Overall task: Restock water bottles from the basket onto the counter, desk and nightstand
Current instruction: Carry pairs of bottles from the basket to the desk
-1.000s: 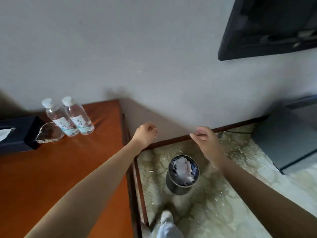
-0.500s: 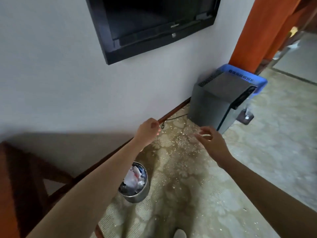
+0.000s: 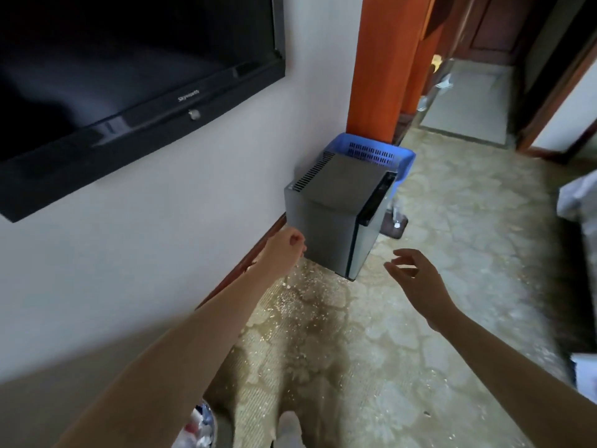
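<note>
A blue plastic basket (image 3: 371,153) stands on the floor against the wall, behind a grey box-shaped appliance (image 3: 336,208) that hides most of it. A water bottle (image 3: 396,218) shows on the floor just right of the appliance, seen from above. My left hand (image 3: 286,252) hangs in the air near the appliance's left side, fingers curled into a loose fist, holding nothing. My right hand (image 3: 416,279) is out in front over the floor, fingers spread and relaxed, empty.
A black wall-mounted television (image 3: 129,82) fills the upper left. An orange wooden column (image 3: 384,59) rises behind the basket. A metal waste bin (image 3: 197,425) sits at the bottom edge. A doorway (image 3: 549,92) and white bedding (image 3: 578,195) lie to the right.
My view has swung right, away from the wooden desk with its two bottles, past the waste bin, toward the appliance and blue basket. Both hands stay raised and empty; the right hand's fingers have spread.
</note>
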Available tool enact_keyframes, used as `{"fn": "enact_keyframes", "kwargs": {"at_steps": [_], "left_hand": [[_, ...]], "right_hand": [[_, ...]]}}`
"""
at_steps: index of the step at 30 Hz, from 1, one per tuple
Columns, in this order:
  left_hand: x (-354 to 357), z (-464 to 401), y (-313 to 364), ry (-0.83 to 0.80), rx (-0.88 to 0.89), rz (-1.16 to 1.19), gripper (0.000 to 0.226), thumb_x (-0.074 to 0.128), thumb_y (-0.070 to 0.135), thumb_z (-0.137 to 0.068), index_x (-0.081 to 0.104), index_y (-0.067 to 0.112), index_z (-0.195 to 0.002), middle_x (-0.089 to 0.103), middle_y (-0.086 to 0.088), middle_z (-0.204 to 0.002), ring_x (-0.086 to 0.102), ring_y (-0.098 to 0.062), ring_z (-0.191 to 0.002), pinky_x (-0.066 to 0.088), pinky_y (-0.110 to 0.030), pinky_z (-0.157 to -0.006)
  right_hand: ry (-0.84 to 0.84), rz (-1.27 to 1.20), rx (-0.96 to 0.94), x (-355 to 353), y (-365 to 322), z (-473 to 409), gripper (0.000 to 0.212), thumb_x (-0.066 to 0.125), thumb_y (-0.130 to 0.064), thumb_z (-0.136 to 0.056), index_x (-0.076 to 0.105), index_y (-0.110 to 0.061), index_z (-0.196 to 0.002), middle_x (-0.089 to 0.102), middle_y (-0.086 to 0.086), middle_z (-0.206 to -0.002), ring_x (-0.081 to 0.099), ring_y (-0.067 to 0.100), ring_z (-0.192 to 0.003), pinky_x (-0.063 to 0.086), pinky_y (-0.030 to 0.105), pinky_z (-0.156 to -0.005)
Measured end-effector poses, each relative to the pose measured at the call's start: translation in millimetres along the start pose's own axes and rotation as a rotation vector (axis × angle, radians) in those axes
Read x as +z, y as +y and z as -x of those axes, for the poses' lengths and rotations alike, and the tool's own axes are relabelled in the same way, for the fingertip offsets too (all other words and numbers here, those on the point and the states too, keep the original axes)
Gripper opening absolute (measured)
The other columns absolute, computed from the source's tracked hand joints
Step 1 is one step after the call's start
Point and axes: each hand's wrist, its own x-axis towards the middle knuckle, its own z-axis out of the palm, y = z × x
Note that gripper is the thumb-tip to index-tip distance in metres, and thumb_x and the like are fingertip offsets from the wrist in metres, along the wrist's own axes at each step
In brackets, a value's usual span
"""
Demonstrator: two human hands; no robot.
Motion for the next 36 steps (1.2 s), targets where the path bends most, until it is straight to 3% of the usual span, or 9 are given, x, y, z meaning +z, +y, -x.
{"fn": "enact_keyframes", "kwargs": {"at_steps": [3, 6, 11, 14, 18, 20, 26, 31, 36], "left_hand": [[15.2, -56.0, 18.0, -0.040, 0.034, -0.001, 0.015, 0.040, 0.009, -0.095, 0.054, 0.011, -0.091, 0.062, -0.007, -0.088, 0.060, -0.018, -0.079, 0.051, -0.029, -0.072], [27.3, -117.3, 38.9, -0.093, 0.084, 0.005, 0.014, 0.038, 0.008, -0.096, 0.052, 0.008, -0.093, 0.059, -0.008, -0.090, 0.056, -0.015, -0.076, 0.043, -0.014, -0.060], [49.7, -221.3, 64.3, -0.242, 0.128, -0.139, 0.009, 0.044, 0.011, -0.096, 0.051, 0.014, -0.094, 0.063, -0.005, -0.095, 0.063, -0.018, -0.080, 0.046, -0.022, -0.062], [73.7, -270.7, 86.6, -0.245, 0.103, -0.094, 0.010, 0.046, 0.008, -0.094, 0.052, 0.014, -0.089, 0.063, -0.006, -0.090, 0.062, -0.017, -0.071, 0.046, -0.021, -0.058], [120.4, -333.0, 115.4, -0.265, 0.090, -0.074, 0.022, 0.045, 0.007, -0.093, 0.050, 0.021, -0.077, 0.063, -0.007, -0.088, 0.061, -0.019, -0.070, 0.042, -0.021, -0.054], [145.2, -365.0, 131.2, -0.265, 0.100, -0.080, 0.016, 0.044, 0.007, -0.093, 0.051, 0.016, -0.082, 0.063, -0.008, -0.089, 0.061, -0.020, -0.071, 0.042, -0.020, -0.054], [203.7, -449.8, 181.5, -0.209, 0.048, -0.091, 0.010, 0.044, 0.009, -0.094, 0.053, 0.011, -0.092, 0.064, -0.008, -0.091, 0.063, -0.023, -0.079, 0.045, -0.029, -0.071], [233.6, -516.3, 214.9, -0.141, 0.009, -0.087, 0.012, 0.044, 0.008, -0.093, 0.054, 0.008, -0.087, 0.064, -0.010, -0.086, 0.062, -0.022, -0.072, 0.049, -0.031, -0.071], [260.9, -587.5, 229.6, -0.121, -0.045, -0.132, 0.025, 0.043, 0.006, -0.093, 0.048, 0.017, -0.071, 0.058, -0.002, -0.071, 0.054, -0.010, -0.060, 0.043, -0.024, -0.057]], "right_hand": [[0.055, -0.010, 0.035, -12.9, 4.6, -43.0, 0.033, 0.061, -0.028, -0.087, 0.053, -0.016, -0.117, 0.061, 0.001, -0.103, 0.059, 0.019, -0.091, 0.043, 0.025, -0.070], [0.114, -0.022, 0.061, -24.2, 6.9, -96.4, 0.033, 0.063, -0.027, -0.086, 0.053, -0.018, -0.117, 0.061, 0.000, -0.102, 0.059, 0.015, -0.084, 0.044, 0.019, -0.064], [0.206, -0.085, 0.094, -48.5, -0.3, -183.2, 0.020, 0.062, -0.029, -0.087, 0.054, -0.024, -0.105, 0.063, -0.003, -0.094, 0.057, 0.007, -0.074, 0.042, 0.019, -0.062], [0.224, -0.083, 0.112, -69.5, 3.5, -225.2, 0.021, 0.060, -0.033, -0.087, 0.054, -0.026, -0.105, 0.061, -0.007, -0.089, 0.057, 0.005, -0.072, 0.041, 0.020, -0.060], [0.242, -0.064, 0.146, -106.3, 25.7, -287.7, 0.028, 0.062, -0.025, -0.086, 0.055, -0.021, -0.113, 0.064, 0.000, -0.096, 0.059, 0.013, -0.077, 0.044, 0.023, -0.065], [0.245, -0.065, 0.154, -127.3, 38.5, -324.4, 0.029, 0.063, -0.024, -0.086, 0.056, -0.019, -0.114, 0.064, 0.003, -0.097, 0.060, 0.017, -0.080, 0.046, 0.027, -0.068], [0.173, -0.042, 0.132, -193.5, 60.6, -435.5, 0.024, 0.063, -0.025, -0.086, 0.055, -0.024, -0.108, 0.065, 0.002, -0.097, 0.063, 0.022, -0.089, 0.045, 0.025, -0.070], [0.137, -0.045, 0.102, -230.1, 63.6, -518.0, 0.029, 0.063, -0.023, -0.086, 0.055, -0.018, -0.114, 0.063, 0.003, -0.098, 0.061, 0.020, -0.085, 0.044, 0.020, -0.065], [0.096, -0.047, 0.090, -247.9, 71.7, -604.9, 0.028, 0.062, -0.024, -0.087, 0.055, -0.019, -0.113, 0.062, 0.000, -0.095, 0.061, 0.018, -0.082, 0.043, 0.018, -0.066]]}}
